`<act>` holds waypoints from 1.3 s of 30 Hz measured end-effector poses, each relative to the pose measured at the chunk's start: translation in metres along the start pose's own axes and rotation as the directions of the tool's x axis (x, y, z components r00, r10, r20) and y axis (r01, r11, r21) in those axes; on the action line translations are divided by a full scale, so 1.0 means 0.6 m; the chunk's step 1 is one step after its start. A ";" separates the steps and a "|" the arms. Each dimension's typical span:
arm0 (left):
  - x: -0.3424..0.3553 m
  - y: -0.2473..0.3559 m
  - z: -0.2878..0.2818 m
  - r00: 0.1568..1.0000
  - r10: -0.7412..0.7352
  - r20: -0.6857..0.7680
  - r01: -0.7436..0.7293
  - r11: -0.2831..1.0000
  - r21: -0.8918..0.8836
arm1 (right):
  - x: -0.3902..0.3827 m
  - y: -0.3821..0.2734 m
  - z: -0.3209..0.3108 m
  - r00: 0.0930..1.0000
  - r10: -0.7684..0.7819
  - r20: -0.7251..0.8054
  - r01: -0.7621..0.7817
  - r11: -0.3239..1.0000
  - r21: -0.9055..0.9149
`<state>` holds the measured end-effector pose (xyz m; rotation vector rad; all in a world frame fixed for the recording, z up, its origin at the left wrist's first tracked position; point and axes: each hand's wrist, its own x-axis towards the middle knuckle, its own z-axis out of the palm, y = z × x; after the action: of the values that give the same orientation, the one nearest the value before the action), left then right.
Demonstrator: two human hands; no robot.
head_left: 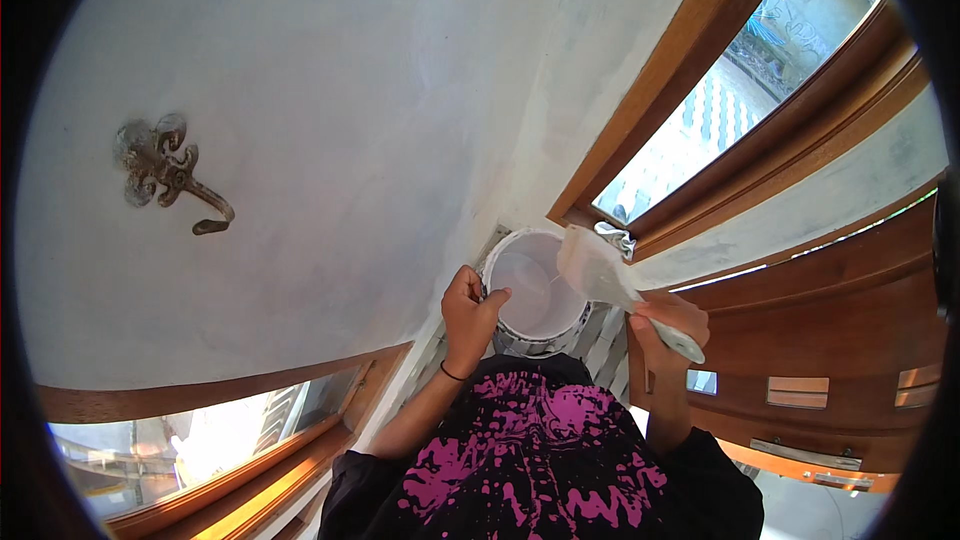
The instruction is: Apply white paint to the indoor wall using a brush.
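Note:
A white bucket (525, 310) with pale, milky liquid inside is held in front of my body. My left hand (470, 315) grips its left rim, thumb over the edge. In my right hand (670, 330) is a wide paintbrush (610, 270) with pale, wet-looking bristles, tilted over the right side of the bucket's mouth. The brush handle runs down to the right through my fingers.
A pale wall (340, 140) with an ornate metal hook (172, 170) fills the left. Wooden-framed windows stand at upper right (650, 80) and lower left (350, 420). A white crumpled item (615, 238) lies on the right sill. A wooden door (820, 320) is at right.

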<state>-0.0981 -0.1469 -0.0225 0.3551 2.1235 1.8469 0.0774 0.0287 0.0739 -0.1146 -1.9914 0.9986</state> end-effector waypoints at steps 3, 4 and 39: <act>-0.001 0.002 0.000 0.999 -0.035 -0.003 0.035 0.999 -0.024 | 0.004 0.001 -0.002 0.999 0.009 0.034 -0.009 1.000 0.015; -0.002 0.004 0.002 0.999 -0.033 0.001 0.033 0.999 -0.024 | 0.002 0.004 0.004 1.000 0.008 0.030 -0.009 1.000 0.012; 0.003 -0.035 0.022 0.986 -0.162 -0.036 0.149 0.960 -0.237 | 0.008 0.091 0.013 0.890 0.335 0.309 -0.390 0.911 0.135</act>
<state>-0.0945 -0.1369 -0.0448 0.0813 1.8794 2.0044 0.0532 0.0628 0.0376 -0.2609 -2.1595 1.5199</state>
